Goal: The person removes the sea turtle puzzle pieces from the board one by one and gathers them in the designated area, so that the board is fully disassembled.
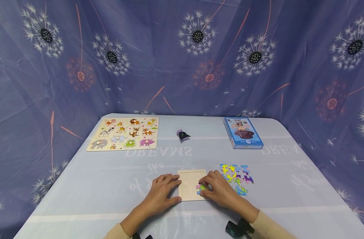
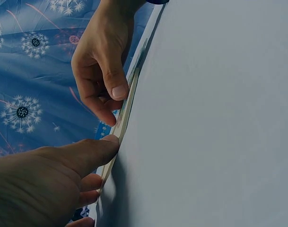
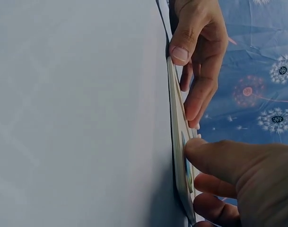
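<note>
A square wooden puzzle tray (image 1: 187, 186) with a shallow recess lies on the table between the two hands. The left hand (image 1: 163, 192) rests against its left edge, fingertips near the upper part and a fairly straight thumb at the lower corner. In the right wrist view that thumb presses the tray's corner. At the tray's lower right, the right hand (image 1: 220, 191) holds a jigsaw piece (image 1: 198, 190) coloured pink, green and blue between thumb and fingers, partly covering it. From the side, the right wrist view shows the piece's thin edge (image 3: 187, 161) over the tray.
More jigsaw pieces (image 1: 237, 174), some joined, lie right of the tray, partly behind the right hand. Farther back are an animal peg board (image 1: 125, 134), a small black and purple object (image 1: 183, 135) and a blue box (image 1: 244, 132). A patterned curtain (image 1: 158, 59) hangs behind the table.
</note>
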A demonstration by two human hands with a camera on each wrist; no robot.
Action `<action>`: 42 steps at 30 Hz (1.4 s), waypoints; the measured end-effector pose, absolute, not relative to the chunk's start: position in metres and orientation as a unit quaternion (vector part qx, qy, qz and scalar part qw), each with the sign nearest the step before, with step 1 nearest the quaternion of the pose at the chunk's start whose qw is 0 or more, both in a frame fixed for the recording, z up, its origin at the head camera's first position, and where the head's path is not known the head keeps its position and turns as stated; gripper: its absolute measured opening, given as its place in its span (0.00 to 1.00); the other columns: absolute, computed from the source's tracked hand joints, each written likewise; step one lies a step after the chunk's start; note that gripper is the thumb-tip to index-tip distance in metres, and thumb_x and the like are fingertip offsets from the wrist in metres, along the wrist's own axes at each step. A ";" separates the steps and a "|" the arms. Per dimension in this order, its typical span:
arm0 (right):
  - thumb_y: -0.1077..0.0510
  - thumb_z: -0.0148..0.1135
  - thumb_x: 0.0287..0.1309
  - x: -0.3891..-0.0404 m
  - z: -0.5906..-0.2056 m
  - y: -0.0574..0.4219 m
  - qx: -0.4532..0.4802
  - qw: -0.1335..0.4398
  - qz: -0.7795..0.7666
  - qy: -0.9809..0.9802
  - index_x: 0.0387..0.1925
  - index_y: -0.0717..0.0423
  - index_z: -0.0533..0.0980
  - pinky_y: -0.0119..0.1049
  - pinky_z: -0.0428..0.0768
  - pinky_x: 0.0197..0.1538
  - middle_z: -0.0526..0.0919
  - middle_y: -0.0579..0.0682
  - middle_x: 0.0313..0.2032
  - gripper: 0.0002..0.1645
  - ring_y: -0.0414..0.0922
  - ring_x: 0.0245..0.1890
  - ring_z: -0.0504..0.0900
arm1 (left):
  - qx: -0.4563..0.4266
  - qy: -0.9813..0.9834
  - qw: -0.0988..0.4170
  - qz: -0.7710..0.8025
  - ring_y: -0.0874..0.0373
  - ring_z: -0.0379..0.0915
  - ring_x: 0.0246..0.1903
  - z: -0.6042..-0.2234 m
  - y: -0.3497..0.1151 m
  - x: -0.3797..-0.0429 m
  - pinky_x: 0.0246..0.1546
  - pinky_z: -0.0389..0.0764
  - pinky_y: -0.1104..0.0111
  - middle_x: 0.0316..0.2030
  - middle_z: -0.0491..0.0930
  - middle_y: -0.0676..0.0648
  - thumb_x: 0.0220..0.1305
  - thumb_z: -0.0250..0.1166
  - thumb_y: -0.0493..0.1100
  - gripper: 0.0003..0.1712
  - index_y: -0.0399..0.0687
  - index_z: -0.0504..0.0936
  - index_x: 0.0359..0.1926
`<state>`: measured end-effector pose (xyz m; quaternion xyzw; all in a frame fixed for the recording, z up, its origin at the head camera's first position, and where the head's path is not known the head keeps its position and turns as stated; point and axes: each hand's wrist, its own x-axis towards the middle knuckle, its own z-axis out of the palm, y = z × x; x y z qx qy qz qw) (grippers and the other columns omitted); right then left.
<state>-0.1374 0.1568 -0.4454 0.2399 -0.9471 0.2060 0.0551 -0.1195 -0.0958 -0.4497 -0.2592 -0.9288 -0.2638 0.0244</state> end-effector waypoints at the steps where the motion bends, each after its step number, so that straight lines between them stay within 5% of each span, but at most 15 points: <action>1: 0.47 0.73 0.42 -0.137 -0.446 0.157 0.240 0.057 0.206 -0.947 0.38 0.44 0.81 0.30 0.64 0.39 0.71 0.37 0.29 0.18 0.34 0.35 0.62 | -0.259 -0.929 0.025 -0.264 0.47 0.60 0.63 -0.450 -0.096 -0.119 0.57 0.59 0.47 0.62 0.70 0.49 0.53 0.69 0.53 0.31 0.48 0.76 0.58; 25: 0.45 0.74 0.40 -0.135 -0.445 0.163 0.243 0.073 0.176 -0.951 0.33 0.43 0.83 0.28 0.60 0.38 0.71 0.35 0.29 0.15 0.34 0.33 0.60 | -0.261 -0.928 0.030 -0.263 0.46 0.60 0.63 -0.451 -0.095 -0.119 0.57 0.59 0.46 0.62 0.71 0.49 0.52 0.69 0.53 0.31 0.48 0.77 0.57; 42: 0.47 0.74 0.41 -0.131 -0.440 0.181 0.260 0.104 0.195 -0.940 0.34 0.41 0.82 0.36 0.69 0.43 0.74 0.34 0.29 0.14 0.32 0.35 0.65 | -0.264 -0.928 0.038 -0.262 0.47 0.61 0.62 -0.452 -0.096 -0.119 0.56 0.60 0.46 0.62 0.71 0.48 0.52 0.69 0.53 0.31 0.48 0.77 0.57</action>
